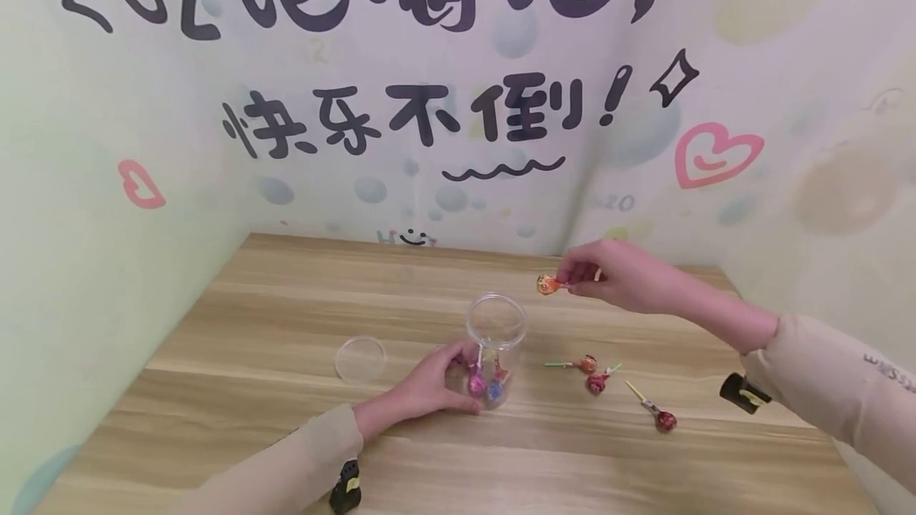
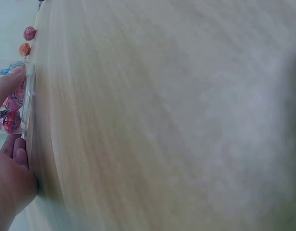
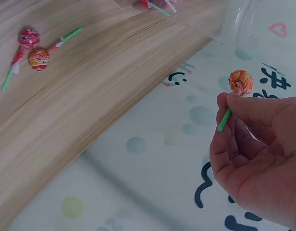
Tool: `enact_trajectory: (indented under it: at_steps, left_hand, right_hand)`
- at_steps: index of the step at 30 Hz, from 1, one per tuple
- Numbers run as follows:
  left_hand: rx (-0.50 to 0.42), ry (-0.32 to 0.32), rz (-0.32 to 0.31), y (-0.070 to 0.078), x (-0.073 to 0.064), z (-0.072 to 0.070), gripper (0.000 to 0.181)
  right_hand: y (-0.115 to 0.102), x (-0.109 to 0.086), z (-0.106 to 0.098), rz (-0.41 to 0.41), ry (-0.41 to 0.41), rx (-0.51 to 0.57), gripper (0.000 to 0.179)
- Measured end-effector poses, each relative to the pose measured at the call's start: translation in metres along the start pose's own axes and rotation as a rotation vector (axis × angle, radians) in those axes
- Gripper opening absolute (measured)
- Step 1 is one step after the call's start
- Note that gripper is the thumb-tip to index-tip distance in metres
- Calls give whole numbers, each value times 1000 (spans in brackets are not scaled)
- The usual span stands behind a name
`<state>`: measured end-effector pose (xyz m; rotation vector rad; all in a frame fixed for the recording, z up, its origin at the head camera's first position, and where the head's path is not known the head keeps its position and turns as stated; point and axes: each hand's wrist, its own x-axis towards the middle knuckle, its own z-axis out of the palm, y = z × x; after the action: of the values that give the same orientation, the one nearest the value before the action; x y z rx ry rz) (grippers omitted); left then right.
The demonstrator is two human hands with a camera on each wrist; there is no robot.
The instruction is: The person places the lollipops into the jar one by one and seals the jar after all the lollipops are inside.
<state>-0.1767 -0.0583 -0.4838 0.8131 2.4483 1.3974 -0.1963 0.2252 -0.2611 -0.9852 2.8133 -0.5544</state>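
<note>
My left hand holds a clear plastic jar from its left side, thumb and fingers on either side of the wall. The jar stands upright on the table, uncovered, with several wrapped lollipops at its bottom. Above and to the right of the rim, my right hand pinches an orange-wrapped lollipop by its green stick. Its candy end points toward the jar side. In the left wrist view, the left thumb lies against the jar and part of the hand is cut off.
Right of the jar lie an orange lollipop, a red one and a dark red one with a yellow stick. A round clear lid lies left of the jar. Behind the wooden table hangs a printed wall covering.
</note>
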Motion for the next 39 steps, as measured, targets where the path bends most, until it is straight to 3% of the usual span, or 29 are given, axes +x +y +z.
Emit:
enact_trajectory:
  at_steps: [17,32,39]
  left_hand:
    - [-3,-13,15,-1,0,-2,62]
    - [-35,-19,50,0,2,-2,58]
    - [-32,-19,41,-1,2,-2,61]
  right_hand:
    - [-45,33,-3,-94,-161,20,18]
    - [-55,52,17,-133,-267,20,17]
    - [-57,54,27,-200,-256,6,20]
